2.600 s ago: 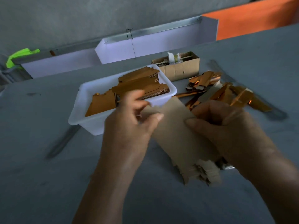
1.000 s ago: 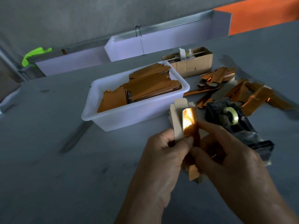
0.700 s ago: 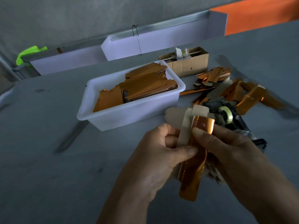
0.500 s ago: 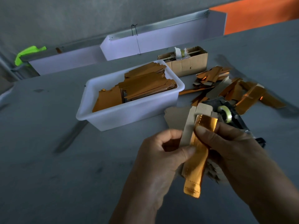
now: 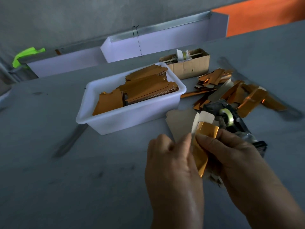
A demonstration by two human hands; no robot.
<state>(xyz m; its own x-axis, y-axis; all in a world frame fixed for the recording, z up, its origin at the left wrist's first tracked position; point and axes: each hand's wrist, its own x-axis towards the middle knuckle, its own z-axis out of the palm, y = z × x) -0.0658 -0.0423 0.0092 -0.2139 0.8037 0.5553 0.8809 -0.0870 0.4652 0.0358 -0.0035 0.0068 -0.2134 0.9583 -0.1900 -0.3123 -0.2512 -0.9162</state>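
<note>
With left hand (image 5: 170,162) and right hand (image 5: 234,157) each in a pinching grip on the half-folded gold carton (image 5: 208,129) — held above the desk (image 5: 82,187), just before the dispenser (image 5: 231,116) — uneven thumb pressure could, I judge, crease it askew or let it spring open.

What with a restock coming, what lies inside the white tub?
The white tub holds stacked flat orange-gold card blanks, with more leaning at the left. Its floor and anything beneath the stacks are covered.

A packing workshop. A grey worktable (image 5: 66,187) carries a white tub (image 5: 132,116) of gold box blanks (image 5: 148,86). A tape dispenser (image 5: 231,119) stands beside it.
</note>
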